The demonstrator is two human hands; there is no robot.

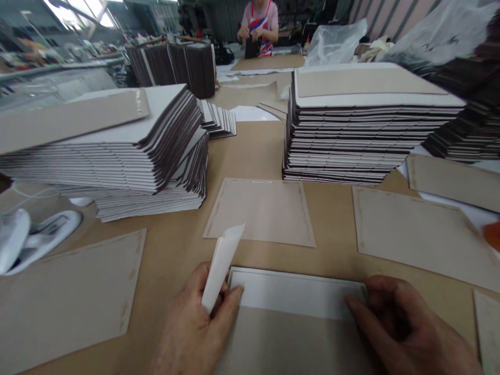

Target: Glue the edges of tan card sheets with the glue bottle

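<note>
At the bottom of the head view lies a flat cardboard panel [289, 341], grey-beige below with a white band along its far edge. My left hand [199, 312] closes on the panel's far left corner, thumb on top. Between its fingers a folded white strip [222, 265], like stiff paper, points up and away. My right hand [406, 317] pinches the panel's far right corner between thumb and fingers. Just beyond the panel is a beige cardboard sheet [261, 211] with brownish glue-like marks along its edges. The near part of the panel runs out of view.
Tall stacks of white-faced boards stand left [156, 156] and right [363, 140]. More glue-marked sheets lie left [78, 297] and right [425, 234] on the brown table [175, 250]. Dark upright boards [175, 67] stand farther back. Across the table, a person [260, 26] handles a dark item.
</note>
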